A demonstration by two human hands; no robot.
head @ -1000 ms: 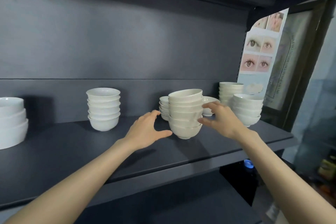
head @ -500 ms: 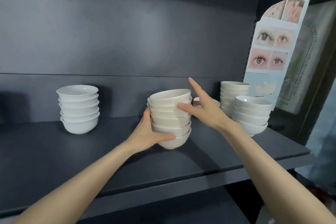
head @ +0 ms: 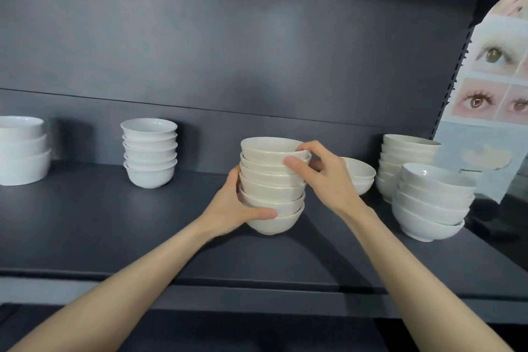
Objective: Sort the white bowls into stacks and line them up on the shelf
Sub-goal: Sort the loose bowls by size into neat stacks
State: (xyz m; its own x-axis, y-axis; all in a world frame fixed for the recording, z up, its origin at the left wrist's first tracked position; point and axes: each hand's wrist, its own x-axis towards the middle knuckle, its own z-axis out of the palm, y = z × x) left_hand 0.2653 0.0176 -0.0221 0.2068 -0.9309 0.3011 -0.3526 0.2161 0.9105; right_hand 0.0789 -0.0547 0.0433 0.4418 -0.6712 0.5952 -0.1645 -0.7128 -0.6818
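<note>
Head view, and I've got the middle stack [head: 271,188] of bowls between both hands. My left hand [head: 234,208] cups it low, thumb curled across the front of the bottom bowls, fingers round the back. My right hand [head: 323,177] pinches the top, thumb on the front wall, fingers hooked over the uppermost rim. The stack is mid-shelf, toward the front of the shelf [head: 114,223]. Whether its foot touches the board or hangs just off it, I can't tell.

Well apart on the left stands a tidy whiter stack [head: 149,151], with bigger bowls [head: 23,151] at the far edge. On the right there's a lone bowl [head: 360,177] just behind my right hand, then a rear stack [head: 405,157] and a front stack [head: 431,203].

This looks like the lining-up step. Next, I'd judge, the stack wants setting back level with its left neighbour and upright, then a gentle release so nothing topples.
</note>
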